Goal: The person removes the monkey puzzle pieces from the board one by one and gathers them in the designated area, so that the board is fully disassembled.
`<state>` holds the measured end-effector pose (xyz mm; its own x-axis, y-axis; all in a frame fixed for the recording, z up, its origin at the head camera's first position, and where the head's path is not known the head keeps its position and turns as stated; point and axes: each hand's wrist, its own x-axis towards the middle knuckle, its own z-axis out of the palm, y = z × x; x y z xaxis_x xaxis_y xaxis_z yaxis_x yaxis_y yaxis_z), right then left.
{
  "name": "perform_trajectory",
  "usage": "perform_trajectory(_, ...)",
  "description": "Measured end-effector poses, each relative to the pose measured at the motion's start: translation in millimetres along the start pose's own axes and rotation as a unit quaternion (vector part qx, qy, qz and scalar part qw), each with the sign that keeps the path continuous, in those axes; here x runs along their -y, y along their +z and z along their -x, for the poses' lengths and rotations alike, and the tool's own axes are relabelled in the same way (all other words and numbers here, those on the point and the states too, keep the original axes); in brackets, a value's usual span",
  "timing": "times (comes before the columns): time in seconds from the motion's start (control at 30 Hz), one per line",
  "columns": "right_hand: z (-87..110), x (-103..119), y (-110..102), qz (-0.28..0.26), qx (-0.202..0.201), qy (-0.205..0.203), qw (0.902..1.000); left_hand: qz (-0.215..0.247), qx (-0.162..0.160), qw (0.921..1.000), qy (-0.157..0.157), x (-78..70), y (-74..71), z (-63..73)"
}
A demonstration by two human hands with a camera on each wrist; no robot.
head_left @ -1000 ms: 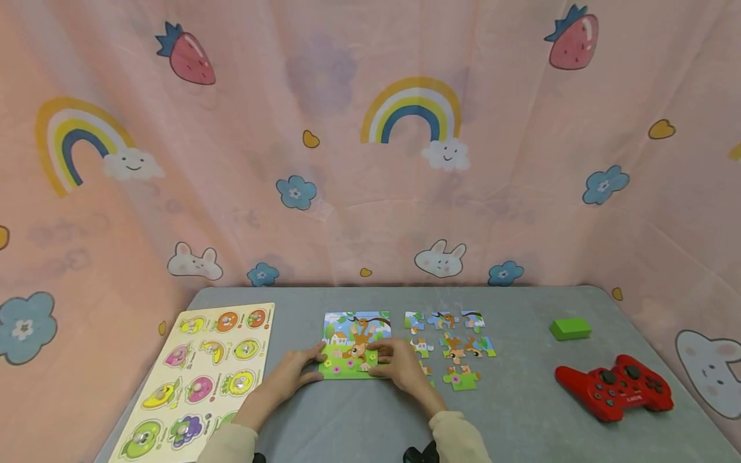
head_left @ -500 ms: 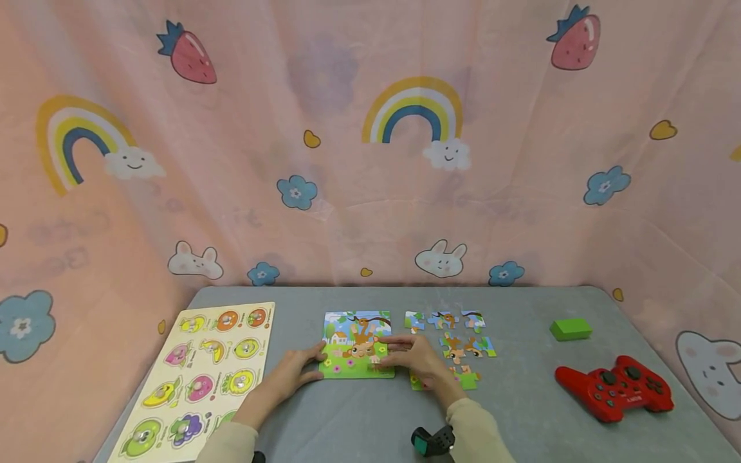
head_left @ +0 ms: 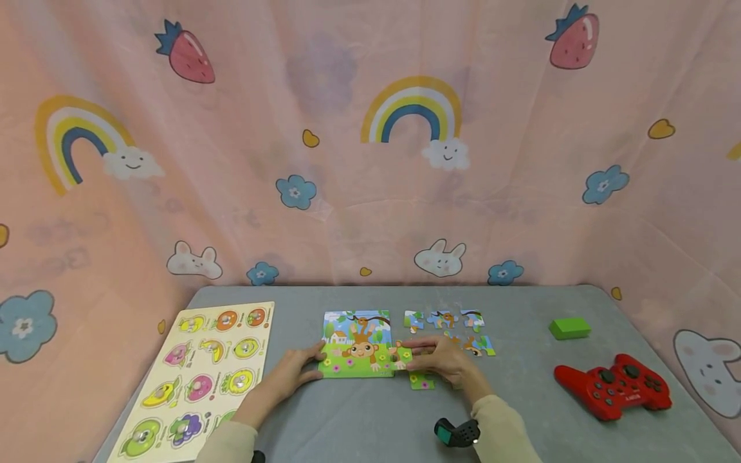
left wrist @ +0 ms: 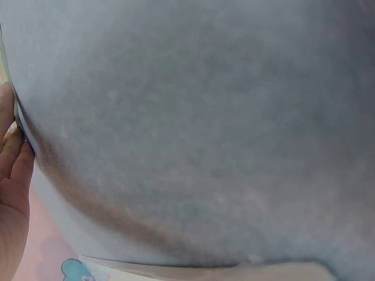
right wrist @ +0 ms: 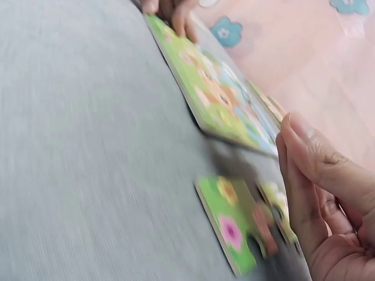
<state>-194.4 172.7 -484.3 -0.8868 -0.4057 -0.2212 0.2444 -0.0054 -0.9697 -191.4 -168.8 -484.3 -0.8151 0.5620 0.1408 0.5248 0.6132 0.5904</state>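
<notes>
A puzzle board [head_left: 354, 355] printed with a monkey, a house and flowers lies flat at mid-table. My left hand [head_left: 294, 372] holds its left edge, fingers and thumb on the rim; the left wrist view catches only part of that hand [left wrist: 13, 175]. Just right of the board, my right hand [head_left: 448, 361] pinches a green jigsaw piece [head_left: 400, 355] between thumb and fingers. Under and beside that hand lie loose jigsaw pieces, such as a green flowered one [head_left: 422, 382], also plain in the right wrist view. Some pieces are hidden behind the hand.
More loose jigsaw pieces [head_left: 444, 319] lie right of the board. A fruit peg board [head_left: 191, 379] covers the left side of the grey table [head_left: 347, 424]. At the right sit a green block [head_left: 570, 328] and a red game controller [head_left: 615, 388]. A printed curtain surrounds the table.
My right hand has moved right, from over the board's right part to beside it, bringing the jigsaw piece along. More of the board's picture shows. The left hand has stayed put.
</notes>
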Motion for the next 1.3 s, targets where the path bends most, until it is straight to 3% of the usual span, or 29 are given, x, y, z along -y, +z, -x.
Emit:
perform_trajectory(0.67, 35.5, -3, -57, 0.023, 0.029, 0.025, 0.9990, 0.001, 0.005, 1.0000, -0.008, 0.5, -0.7, -0.3)
perform_trajectory(1.3, 77.9, -9, -115, 0.074, -0.001, 0.046, 0.9962, -0.004, -0.001, 1.0000, 0.004, 2.0, 0.4, -1.5)
